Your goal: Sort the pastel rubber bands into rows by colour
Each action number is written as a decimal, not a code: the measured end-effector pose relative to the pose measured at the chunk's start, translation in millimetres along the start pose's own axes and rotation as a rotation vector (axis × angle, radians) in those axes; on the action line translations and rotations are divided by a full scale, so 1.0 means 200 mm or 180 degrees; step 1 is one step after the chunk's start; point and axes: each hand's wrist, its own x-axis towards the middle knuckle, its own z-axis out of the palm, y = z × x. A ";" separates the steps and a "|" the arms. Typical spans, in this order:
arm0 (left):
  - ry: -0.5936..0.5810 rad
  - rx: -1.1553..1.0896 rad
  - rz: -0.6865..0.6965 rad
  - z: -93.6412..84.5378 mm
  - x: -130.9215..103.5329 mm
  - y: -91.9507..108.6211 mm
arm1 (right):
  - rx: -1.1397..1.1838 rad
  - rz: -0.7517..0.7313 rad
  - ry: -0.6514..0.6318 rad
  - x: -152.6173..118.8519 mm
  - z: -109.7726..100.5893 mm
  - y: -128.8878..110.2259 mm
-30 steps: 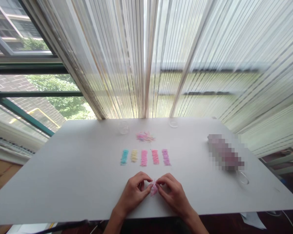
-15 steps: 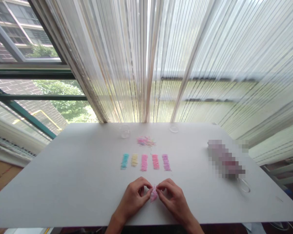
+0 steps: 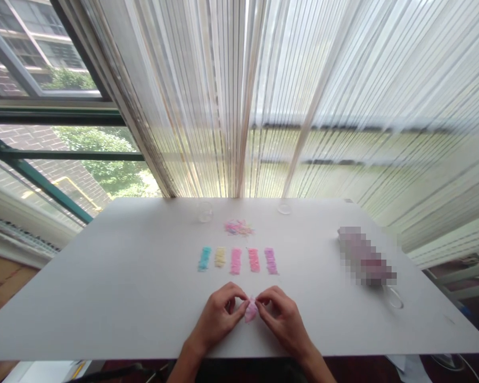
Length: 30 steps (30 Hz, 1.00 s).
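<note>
**Pink bundle (image 3: 250,314) pinched from both sides above the worktop (image 3: 104,298)**

The left hand (image 3: 220,313) pinches the bundle's left side between thumb and forefinger; the right hand (image 3: 281,313) pinches its right side likewise; the bundle sits between them, nearer the person than the coloured strips, though whether it touches the surface I cannot tell. An uneven pull could tear the thin-looking material; a loosened pinch could drop it; a hand pushed forward could scatter the strips, which look like loose little pieces.

The blue strip (image 3: 204,259), yellow strip (image 3: 220,257), pink strip (image 3: 235,261), coral strip (image 3: 254,260) and purple strip (image 3: 270,261) are ragged-edged oblongs, side by side and apart; beyond lies a many-coloured heap (image 3: 239,227), irregular and spiky; behind it stand out a see-through cup (image 3: 205,212) and a clear, round disc (image 3: 285,209); at right, a long mauve object (image 3: 363,255), its texture hidden by pixelation, has a pale loop (image 3: 394,297) beside its near end; the curtain (image 3: 207,96) is sheer and striped.
</note>
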 end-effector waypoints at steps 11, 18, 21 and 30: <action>0.0019 -0.0077 0.0000 -0.01 0.00 0.01 | -0.0059 0.0036 -0.0055 0.01 0.00 -0.01; 0.0073 -0.0048 -0.0025 -0.01 0.01 0.02 | -0.0371 0.0026 0.0012 0.10 -0.08 -0.02; 0.0034 0.0003 -0.0029 0.00 0.01 0.01 | -0.0809 -0.0143 0.0173 0.20 -0.12 0.02; -0.0028 0.0055 -0.0050 0.00 0.00 0.01 | -0.1379 -0.0366 -0.0012 0.38 -0.10 0.14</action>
